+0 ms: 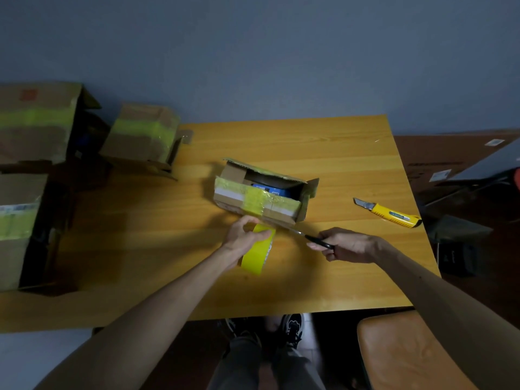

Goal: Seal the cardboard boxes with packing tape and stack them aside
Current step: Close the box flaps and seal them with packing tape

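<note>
Head view. The small cardboard box (261, 192) sits mid-table (323, 282) and is the landmark. Its top is partly open, with flaps up at the far edge and right end and something blue inside. Yellow tape bands its near face lengthwise, and a second strip crosses down over that.

Right of the box, well apart, a yellow utility knife (389, 213) lies flat with its blade out, pointing left. Far left of the box are three bigger boxes with yellow tape bands: the rear-left box (36, 122), the middle box (143, 133) and the near-left box (17, 226), all with side flaps hanging open. Near side of the box, past the table edge, are an orange seat (408, 353) and the person's legs and shoes. Nothing blocks the box's near face except the hands.

Left hand (243, 237) is just in front of the box. Its fingers and thumb are curled round the top of the yellow tape roll (257, 253), which stands on edge, tilted.

Right hand (346, 246) is front-right of the box, fingers curled on the black handles of the scissors (298, 233). The blades point left toward the box's near bottom edge, beside the roll. Cannot tell if the blades are parted.
</note>
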